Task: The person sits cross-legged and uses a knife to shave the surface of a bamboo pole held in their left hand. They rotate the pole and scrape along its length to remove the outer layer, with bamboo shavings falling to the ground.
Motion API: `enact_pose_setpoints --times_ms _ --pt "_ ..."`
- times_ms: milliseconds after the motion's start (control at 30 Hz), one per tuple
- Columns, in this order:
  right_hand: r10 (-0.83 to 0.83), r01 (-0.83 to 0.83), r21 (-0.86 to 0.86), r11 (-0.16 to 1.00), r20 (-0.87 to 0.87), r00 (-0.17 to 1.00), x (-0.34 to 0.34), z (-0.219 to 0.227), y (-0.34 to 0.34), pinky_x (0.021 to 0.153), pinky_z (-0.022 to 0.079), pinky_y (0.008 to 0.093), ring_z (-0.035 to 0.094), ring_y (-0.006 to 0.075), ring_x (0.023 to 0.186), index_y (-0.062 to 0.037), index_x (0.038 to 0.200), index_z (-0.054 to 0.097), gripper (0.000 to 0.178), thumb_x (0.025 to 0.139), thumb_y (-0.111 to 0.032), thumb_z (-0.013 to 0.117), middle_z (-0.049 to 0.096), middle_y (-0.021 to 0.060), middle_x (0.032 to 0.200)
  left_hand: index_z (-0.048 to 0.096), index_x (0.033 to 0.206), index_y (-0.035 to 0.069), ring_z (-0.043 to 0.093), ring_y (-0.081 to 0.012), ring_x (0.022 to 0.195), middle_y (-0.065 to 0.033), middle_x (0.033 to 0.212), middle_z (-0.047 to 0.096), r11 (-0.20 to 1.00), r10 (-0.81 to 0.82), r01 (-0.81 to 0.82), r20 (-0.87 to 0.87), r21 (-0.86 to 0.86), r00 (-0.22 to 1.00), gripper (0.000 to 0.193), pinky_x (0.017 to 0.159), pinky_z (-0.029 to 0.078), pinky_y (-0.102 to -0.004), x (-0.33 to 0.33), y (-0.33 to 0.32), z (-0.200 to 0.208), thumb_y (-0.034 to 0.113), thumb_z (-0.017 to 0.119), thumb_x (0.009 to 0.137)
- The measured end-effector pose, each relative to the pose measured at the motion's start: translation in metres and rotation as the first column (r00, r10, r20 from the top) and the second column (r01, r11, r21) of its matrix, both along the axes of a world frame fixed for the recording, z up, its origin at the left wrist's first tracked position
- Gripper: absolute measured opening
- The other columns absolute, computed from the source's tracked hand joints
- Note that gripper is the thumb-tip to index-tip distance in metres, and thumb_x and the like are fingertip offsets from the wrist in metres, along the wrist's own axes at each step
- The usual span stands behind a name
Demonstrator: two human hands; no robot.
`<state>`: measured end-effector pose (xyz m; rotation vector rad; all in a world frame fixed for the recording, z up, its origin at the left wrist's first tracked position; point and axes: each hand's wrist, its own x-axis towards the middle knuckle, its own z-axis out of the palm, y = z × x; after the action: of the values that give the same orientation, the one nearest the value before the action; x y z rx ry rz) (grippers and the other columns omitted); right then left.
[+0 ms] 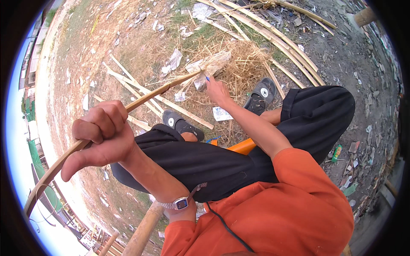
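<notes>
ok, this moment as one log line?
left hand: grips long wooden strip | right hand: holds small blue item, kind unclear, near strip's far end | nearby: straw, loose strips

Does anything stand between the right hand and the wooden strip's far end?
Only the small blue item in the right hand shows between it and the far end of the wooden strip; no other obstacle is visible.

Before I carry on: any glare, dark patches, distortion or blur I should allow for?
In the head view, sky at left glares almost white low down; dark ground at right contrasts with pale ground at left; fisheye distortion obscures how bent the left hand's strip really is; the blue item in the right hand is too small to identify.
</notes>
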<state>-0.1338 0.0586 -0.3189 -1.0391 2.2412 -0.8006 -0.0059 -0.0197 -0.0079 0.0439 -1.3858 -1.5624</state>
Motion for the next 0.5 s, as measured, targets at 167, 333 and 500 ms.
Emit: enact_pose_setpoints --times_ms 167,333,500 --pt "-0.043 0.040 0.061 0.997 0.056 0.997 -0.008 -0.008 -0.002 0.063 0.046 0.0521 0.059 0.0436 0.071 -0.0023 0.097 0.046 0.028 0.092 -0.028 0.039 0.060 0.0257 0.075 0.020 0.055 0.016 0.008 -0.0068 0.039 0.0055 0.043 0.011 0.999 0.039 -0.039 0.001 0.005 0.999 0.069 0.038 0.009 -0.0243 0.007 -0.004 -0.001 0.083 0.031 0.066" --pt "-0.065 0.068 0.179 0.982 -0.024 0.998 -0.021 -0.045 -0.004 0.067 0.048 0.0503 0.060 0.0424 0.076 -0.0002 0.095 0.049 0.027 0.092 -0.026 0.040 0.062 0.0248 0.081 0.020 0.055 0.016 0.008 -0.0066 0.038 0.0058 0.043 0.011 0.999 -0.028 0.028 0.007 -0.031 1.000 0.068 0.037 0.010 -0.0231 -0.004 -0.002 0.001 0.083 0.032 0.067" --pt "0.053 -0.055 0.144 0.988 0.019 0.998 -0.022 0.006 -0.015 0.068 0.048 0.0501 0.060 0.0431 0.078 0.0010 0.098 0.050 0.031 0.092 -0.027 0.038 0.060 0.0275 0.079 0.021 0.054 0.016 0.007 -0.0064 0.037 0.0058 0.042 0.011 0.999 0.022 -0.021 0.017 -0.038 1.000 0.068 0.036 0.009 -0.0232 0.003 -0.001 0.000 0.082 0.030 0.068"
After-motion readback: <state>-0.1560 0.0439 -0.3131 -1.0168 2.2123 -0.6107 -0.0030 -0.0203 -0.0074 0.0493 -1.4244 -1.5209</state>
